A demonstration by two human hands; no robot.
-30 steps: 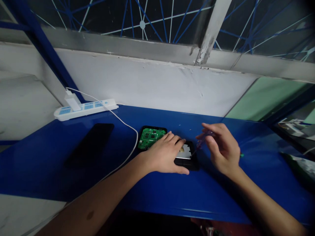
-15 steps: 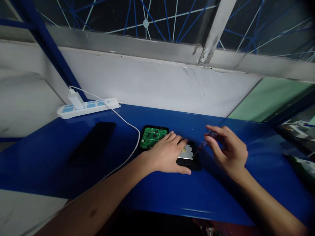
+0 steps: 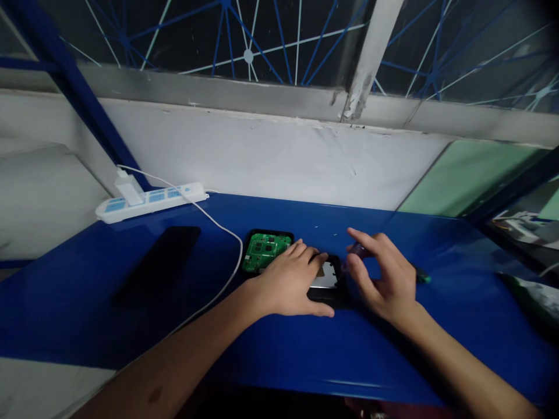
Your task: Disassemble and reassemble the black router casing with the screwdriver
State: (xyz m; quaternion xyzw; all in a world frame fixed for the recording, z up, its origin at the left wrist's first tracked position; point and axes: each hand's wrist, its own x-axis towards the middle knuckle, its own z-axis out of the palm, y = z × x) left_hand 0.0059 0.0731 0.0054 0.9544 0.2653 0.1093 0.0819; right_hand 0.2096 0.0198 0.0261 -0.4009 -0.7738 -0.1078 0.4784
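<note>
My left hand (image 3: 286,285) lies with its fingers stretched out over a black casing (image 3: 334,299), thumb along the near side. A silver metal plate (image 3: 327,281) shows inside the casing, partly under my fingers. Just left of it, a green circuit board (image 3: 264,251) sits in a black shell, its near corner hidden by the same hand. My right hand (image 3: 388,282) pinches a screwdriver (image 3: 358,251) with a translucent purplish handle. It tilts down toward the right edge of the metal plate; its tip is hard to make out.
At the back left stands a white power strip (image 3: 157,202) with a charger (image 3: 130,189) plugged in. Its white cable (image 3: 238,244) curves across the blue table. A flat black slab (image 3: 159,262) lies left. Beyond my right hand is a small green-ended object (image 3: 423,276).
The view has shifted slightly. My right hand with the screwdriver has moved a little left, closer to my left hand, and the green-ended object behind it has come into sight. My left hand stays on the casing.
</note>
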